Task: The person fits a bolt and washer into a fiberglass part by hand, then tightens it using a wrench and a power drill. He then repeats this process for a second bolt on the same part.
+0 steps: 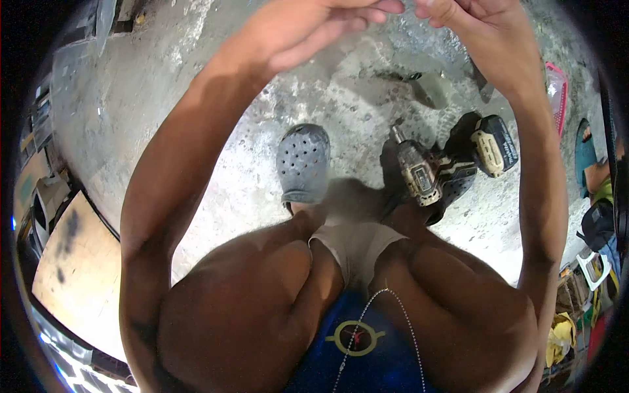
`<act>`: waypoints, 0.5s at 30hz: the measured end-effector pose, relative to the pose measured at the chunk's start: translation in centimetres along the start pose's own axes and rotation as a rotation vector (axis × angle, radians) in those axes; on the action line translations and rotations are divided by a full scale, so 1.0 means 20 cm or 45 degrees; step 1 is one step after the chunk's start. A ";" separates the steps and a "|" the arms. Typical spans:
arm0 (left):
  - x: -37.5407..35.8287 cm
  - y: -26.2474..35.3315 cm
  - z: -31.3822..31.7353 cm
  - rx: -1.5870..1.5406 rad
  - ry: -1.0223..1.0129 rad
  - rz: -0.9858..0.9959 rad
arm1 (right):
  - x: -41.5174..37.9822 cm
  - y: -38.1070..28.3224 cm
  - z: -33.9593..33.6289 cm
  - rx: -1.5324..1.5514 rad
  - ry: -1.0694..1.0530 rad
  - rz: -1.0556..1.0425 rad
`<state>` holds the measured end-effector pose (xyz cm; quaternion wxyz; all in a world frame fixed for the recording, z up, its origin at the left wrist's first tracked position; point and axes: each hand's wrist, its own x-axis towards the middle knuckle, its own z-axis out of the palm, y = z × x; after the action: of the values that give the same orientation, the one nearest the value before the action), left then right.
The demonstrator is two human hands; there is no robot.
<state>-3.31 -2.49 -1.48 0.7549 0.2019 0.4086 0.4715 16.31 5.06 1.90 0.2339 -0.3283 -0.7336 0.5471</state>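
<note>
1. My left hand (314, 33) and right hand (481, 23) are top center, nearly meeting, fingers loosely curled. Can't tell if they're pinching anything tbh.
2. Below my right one there's some pale blocky thing (431, 90) on the floor (354, 98).
3. Drill (419, 171) lies right of center, battery (495, 146) just beside it.
4. Grey clog (303, 162) sits mid-frame, left of the drill.

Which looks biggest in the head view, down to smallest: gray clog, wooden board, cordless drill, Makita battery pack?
1. Wooden board
2. Gray clog and cordless drill, too close to rank
3. Makita battery pack
</note>
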 end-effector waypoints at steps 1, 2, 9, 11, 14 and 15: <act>0.00 0.01 -0.02 -0.003 -0.010 0.017 | 0.01 -0.01 0.00 -0.099 0.009 -0.018; 0.00 0.02 -0.05 -0.005 0.053 0.030 | 0.02 -0.01 -0.01 -0.198 0.019 -0.032; -0.07 -0.03 -0.28 0.227 0.206 0.052 | -0.34 0.37 -0.11 -1.005 -0.628 -0.151; -0.09 -0.03 -0.28 0.225 0.267 -0.014 | -0.39 0.29 -0.13 -0.947 -0.675 0.117; -0.11 -0.06 -0.29 0.242 0.297 -0.075 | -0.41 0.22 -0.21 -0.820 -0.657 0.399; -0.10 -0.07 -0.31 0.267 0.285 -0.075 | -0.44 0.26 -0.22 -0.852 -0.650 0.186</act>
<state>-7.95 -5.43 -5.25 0.6931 0.2138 0.5429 0.4233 26.48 2.46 -1.56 -0.1138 -0.2914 -0.8798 0.3579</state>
